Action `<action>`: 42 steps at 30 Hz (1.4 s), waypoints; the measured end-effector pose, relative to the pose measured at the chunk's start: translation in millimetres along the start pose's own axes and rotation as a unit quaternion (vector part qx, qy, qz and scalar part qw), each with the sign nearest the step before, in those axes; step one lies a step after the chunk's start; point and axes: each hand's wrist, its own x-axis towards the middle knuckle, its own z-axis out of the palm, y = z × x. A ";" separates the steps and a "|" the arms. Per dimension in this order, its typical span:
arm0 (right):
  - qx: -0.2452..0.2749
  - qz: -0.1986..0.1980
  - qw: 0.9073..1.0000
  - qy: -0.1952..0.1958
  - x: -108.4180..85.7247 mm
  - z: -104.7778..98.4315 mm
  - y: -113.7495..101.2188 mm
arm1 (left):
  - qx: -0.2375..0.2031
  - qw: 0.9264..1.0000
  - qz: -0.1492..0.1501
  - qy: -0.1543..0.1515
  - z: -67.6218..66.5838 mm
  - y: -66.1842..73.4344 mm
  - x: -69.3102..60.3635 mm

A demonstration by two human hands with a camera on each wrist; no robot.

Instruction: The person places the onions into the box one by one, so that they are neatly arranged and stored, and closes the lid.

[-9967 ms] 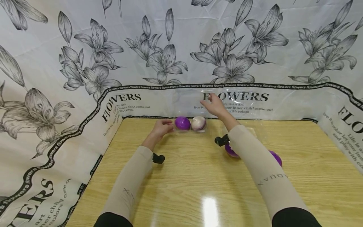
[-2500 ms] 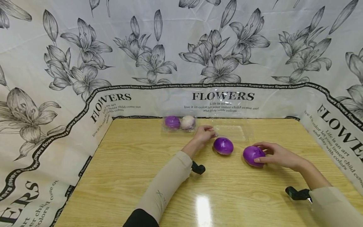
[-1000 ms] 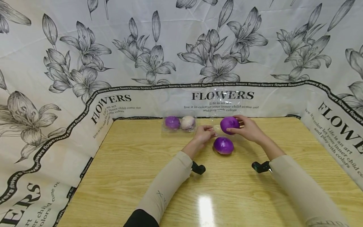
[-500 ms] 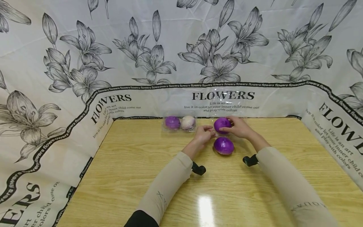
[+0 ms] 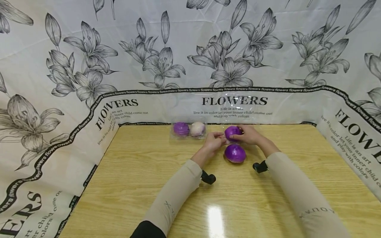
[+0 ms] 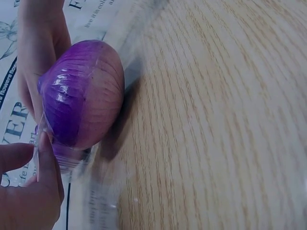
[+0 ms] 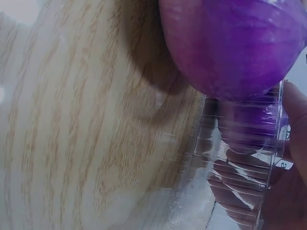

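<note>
In the head view a purple onion-like ball (image 5: 233, 133) sits in the left part of a clear plastic box, and my right hand (image 5: 249, 135) grips it from the right. My left hand (image 5: 213, 144) pinches the box's front left edge, as the left wrist view shows with finger and thumb on the clear rim (image 6: 36, 152). A second purple ball (image 5: 235, 153) lies on the table just in front of the box; it looks large in the right wrist view, before the ribbed clear wall (image 7: 240, 191).
Left of my hands stands another clear box (image 5: 187, 136) holding a purple ball (image 5: 181, 129) and a whitish one (image 5: 197, 129). Printed flower cloth (image 5: 166, 105) hangs behind the wooden table (image 5: 143, 185).
My right hand has carried the ball from the table's right side leftward into the clear box, and over the last half second it has sunk slightly. The left hand has stayed on the box edge.
</note>
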 end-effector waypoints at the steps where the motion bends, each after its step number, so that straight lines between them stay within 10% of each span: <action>1: -0.004 0.002 1.000 -0.002 -0.4 -0.4 -0.4 | 0.001 1.000 0.000 0.000 0.3 0.3 -0.3; 42: -0.014 -0.086 0.996 0.002 -96.9 -29.9 -31.5 | 0.011 1.000 -0.010 0.001 -0.5 2.4 -3.6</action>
